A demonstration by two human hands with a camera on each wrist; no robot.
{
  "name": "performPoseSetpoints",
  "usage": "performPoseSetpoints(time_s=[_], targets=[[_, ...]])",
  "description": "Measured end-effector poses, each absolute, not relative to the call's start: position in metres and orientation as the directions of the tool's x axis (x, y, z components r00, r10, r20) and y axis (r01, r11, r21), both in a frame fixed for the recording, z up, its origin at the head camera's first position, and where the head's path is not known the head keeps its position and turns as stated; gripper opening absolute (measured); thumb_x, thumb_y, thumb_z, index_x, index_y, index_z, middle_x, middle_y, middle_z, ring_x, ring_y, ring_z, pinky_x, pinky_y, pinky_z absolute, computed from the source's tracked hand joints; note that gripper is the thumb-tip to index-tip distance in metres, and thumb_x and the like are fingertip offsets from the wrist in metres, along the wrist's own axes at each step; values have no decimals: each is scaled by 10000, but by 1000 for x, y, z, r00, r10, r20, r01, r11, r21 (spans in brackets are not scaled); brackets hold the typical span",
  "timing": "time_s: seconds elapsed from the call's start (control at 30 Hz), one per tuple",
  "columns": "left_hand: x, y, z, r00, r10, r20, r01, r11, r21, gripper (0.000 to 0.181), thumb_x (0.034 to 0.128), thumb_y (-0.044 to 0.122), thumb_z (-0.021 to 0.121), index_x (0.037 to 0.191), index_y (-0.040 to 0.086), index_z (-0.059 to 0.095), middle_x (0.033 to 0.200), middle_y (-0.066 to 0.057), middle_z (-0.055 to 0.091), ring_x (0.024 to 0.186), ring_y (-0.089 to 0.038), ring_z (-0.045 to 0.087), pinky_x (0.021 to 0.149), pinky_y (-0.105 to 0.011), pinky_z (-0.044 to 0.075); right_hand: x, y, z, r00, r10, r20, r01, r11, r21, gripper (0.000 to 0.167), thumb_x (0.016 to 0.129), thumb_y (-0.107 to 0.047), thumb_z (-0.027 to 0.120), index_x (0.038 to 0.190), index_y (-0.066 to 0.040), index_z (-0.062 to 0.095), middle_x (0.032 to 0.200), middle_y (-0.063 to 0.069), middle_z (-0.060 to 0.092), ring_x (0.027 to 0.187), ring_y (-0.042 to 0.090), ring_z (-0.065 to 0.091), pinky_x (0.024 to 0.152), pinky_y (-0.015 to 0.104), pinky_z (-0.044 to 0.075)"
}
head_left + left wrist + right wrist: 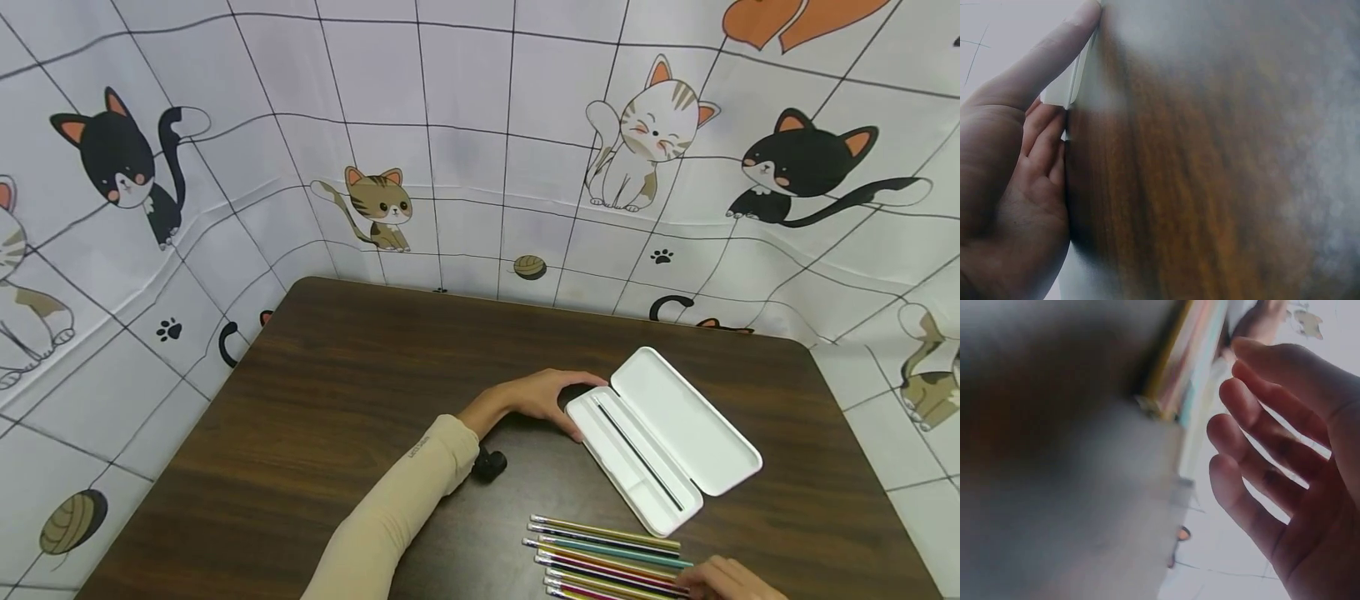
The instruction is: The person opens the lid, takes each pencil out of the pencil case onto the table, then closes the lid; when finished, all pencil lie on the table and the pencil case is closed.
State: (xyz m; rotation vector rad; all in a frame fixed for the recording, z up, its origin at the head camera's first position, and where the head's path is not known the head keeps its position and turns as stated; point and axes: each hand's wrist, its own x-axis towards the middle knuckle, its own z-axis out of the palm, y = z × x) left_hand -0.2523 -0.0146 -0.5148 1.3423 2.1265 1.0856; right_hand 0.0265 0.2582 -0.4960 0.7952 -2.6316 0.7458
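Observation:
A white pencil case lies with its lid folded back, and one dark pencil rests in its long compartment. My left hand holds the case's far left end, thumb on the near side and fingers at the far corner. The left wrist view shows the thumb along a white edge. Several pencils in gold, teal and red lie side by side in front of the case. At their right ends is my right hand, partly cut off in the head view. Its fingers are loosely bent, gripping nothing visible.
A small black object lies beside the left sleeve's cuff. The brown wooden table backs onto a white cat-print curtain. The left forearm reaches across the table, left of the pencils.

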Motion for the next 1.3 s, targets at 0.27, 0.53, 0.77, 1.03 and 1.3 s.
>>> performPoseSetpoints(time_s=[0.27,0.53,0.77,1.03,1.3], targets=[[-253,-19,-521,-474,879,55,582,266,769,927,698,397,894,1481,236,426,1421,71,473,1206,-45,447,987,-228,354,-18,251,-441,-942,-146,302,-238,925,-296,279,738,-211,862,956,-267,697,782,-226,548,648,-15,512,468,271,381],[-250,-16,-523,-470,882,43,575,269,773,922,704,410,887,1485,259,420,1424,78,467,1200,-44,447,974,-230,364,-62,249,-438,-947,-67,314,-181,919,-350,242,824,-208,794,1043,-184,695,849,-30,700,679,167,620,463,332,365],[-252,-12,-520,-463,885,55,588,261,766,923,706,393,889,1485,243,419,1416,65,475,1185,-48,451,973,-218,357,-72,245,-436,-944,-75,323,-192,918,-348,231,828,-206,788,1040,-177,701,887,-21,705,705,171,627,477,344,378],[-254,-13,-519,-466,883,59,585,257,770,918,698,394,894,1476,242,432,1403,65,488,1166,-52,461,968,-218,361,-76,241,-450,-952,-92,293,-192,922,-336,221,791,-142,802,989,-158,706,842,-46,687,673,121,600,478,327,384],[-254,-15,-518,-462,885,66,587,248,771,905,713,385,887,1478,227,430,1415,53,483,1189,-49,453,976,-220,356,-76,230,-471,-960,-167,224,-223,941,-255,181,729,-133,856,877,-150,751,747,-106,567,561,68,469,449,321,375]])
